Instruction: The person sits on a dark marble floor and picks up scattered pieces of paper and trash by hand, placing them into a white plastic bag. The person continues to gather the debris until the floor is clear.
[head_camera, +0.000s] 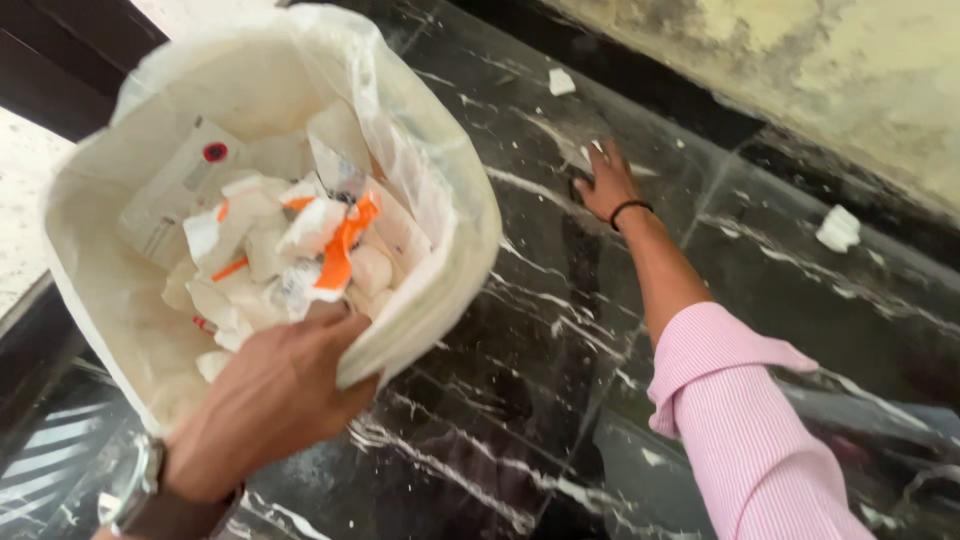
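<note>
Head view had the bin (150, 290) up close on the left side, tilted toward the camera, with a thin plastic liner (430, 150) folded over its rim. Left hand (270, 395) was clamped on the near rim, fingers curled over the edge and into the liner. Inside was a pile of crumpled white paper (250, 250) with a few orange scraps (340, 250) mixed in. Right hand (605, 185) was stretched out well away from the bin, fingers spread wide and flat down on the black marble floor (520, 330), right at a small white scrap (590, 150); couldn't tell if it had hold of it. More white bits (838, 228) were lying further off near the wall (800, 60).
</note>
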